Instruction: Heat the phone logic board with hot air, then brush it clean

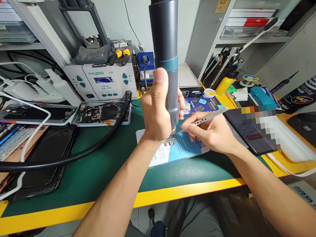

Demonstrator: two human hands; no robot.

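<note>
My left hand (157,112) is wrapped round the dark grey handle of a hot air gun (166,32), held upright with its nozzle pointing down. Just under the nozzle lies a small metallic circuit part (169,142), partly hidden by my left hand. It rests on a blue and white printed card (185,150) on the green mat (114,167). In my right hand (210,133) is a pair of metal tweezers (208,117), pinched between thumb and fingers. The tweezer tips reach left to the small part near the nozzle; whether they touch it I cannot tell.
A hot air station (103,77) stands at the back left, with a black hose (105,139) crossing the mat's left side. Opened phones and a circuit board (101,112) lie left. A lit phone (249,129), a black spray can (308,89) and a yellow bottle (225,83) are right.
</note>
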